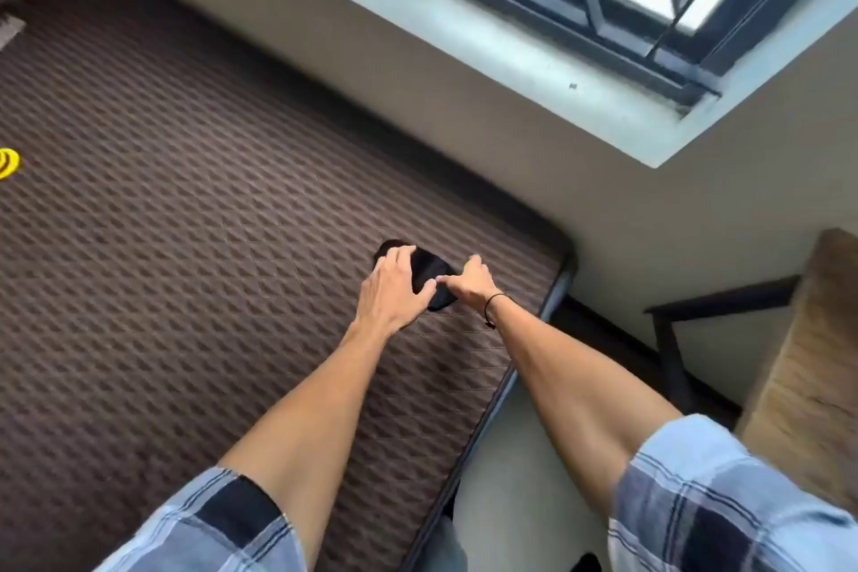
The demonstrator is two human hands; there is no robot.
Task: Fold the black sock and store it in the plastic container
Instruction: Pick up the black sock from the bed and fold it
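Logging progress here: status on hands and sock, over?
Left hand flat on sock. Right hand pinching its edge. Sock bunched on mattress near corner. Container not in view; nothing in the way.

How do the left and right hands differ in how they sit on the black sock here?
The left hand lies flat with fingers spread over the black sock; the right hand is curled, pinching its edge. The right wrist wears a dark band; the left wrist is bare. Both touch the sock on the patterned mattress.
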